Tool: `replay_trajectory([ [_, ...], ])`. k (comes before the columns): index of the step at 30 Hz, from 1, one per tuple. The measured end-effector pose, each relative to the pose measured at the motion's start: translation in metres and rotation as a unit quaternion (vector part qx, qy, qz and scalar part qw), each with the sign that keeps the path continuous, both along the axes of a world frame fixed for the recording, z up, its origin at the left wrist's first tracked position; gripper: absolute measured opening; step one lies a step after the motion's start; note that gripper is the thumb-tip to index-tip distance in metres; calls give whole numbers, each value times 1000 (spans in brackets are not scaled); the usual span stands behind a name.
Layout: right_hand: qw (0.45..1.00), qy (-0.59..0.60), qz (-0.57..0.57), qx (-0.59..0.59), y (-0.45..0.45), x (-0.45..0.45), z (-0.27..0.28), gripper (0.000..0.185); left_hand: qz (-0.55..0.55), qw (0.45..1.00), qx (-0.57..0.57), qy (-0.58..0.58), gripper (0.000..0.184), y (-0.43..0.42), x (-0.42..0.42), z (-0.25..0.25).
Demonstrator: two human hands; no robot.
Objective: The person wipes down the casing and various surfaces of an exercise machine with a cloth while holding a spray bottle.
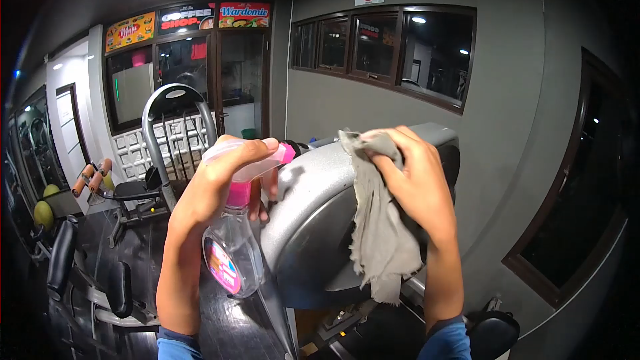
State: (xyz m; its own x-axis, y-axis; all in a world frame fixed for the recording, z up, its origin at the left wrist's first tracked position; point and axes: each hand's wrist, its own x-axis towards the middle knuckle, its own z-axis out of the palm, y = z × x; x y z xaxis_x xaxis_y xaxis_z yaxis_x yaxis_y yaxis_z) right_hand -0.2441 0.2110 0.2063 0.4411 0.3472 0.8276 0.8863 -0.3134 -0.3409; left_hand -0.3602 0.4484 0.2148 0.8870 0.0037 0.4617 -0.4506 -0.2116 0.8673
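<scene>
My left hand (230,167) is wrapped round the neck and trigger of a clear spray bottle (235,247) with a pink nozzle and an oval label. The nozzle points right, over the silver-grey rounded housing (310,183) of a gym machine. In my right hand (417,173) a ragged grey cloth (380,227) is gripped at its top edge. Its loose end hangs down in front of the machine's dark side panel. Whether the cloth touches the housing I cannot tell.
Behind on the left stands a gym machine with an arched frame (177,93). Orange-brown foam rollers (93,177) and black padded bars (63,257) are at the left. A grey wall (373,103) with windows rises behind, and a dark-framed door (567,180) is at the right.
</scene>
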Motion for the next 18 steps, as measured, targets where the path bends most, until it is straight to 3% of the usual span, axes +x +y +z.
replay_trajectory([
  [3,994,-64,42,-74,25,3,12,23,-41,997,-53,39,47,6,2,-13],
  [6,977,-117,84,-157,38,-10,24,24,-63,995,-76,5,57,8,2,-26],
  [8,979,-10,78,-187,29,1,33,22,-68,994,-90,-5,58,10,4,-36],
  [10,979,-18,-48,-195,11,24,37,24,-79,991,-110,-20,61,13,6,-41],
  [12,969,115,-113,-184,5,27,46,25,-79,990,-115,-7,61,15,7,-43],
  [15,974,-68,-98,-194,24,38,32,25,-144,980,-135,-3,54,20,11,-45],
  [18,967,-91,33,-237,50,8,37,22,-152,977,-153,-9,52,20,10,-50],
])
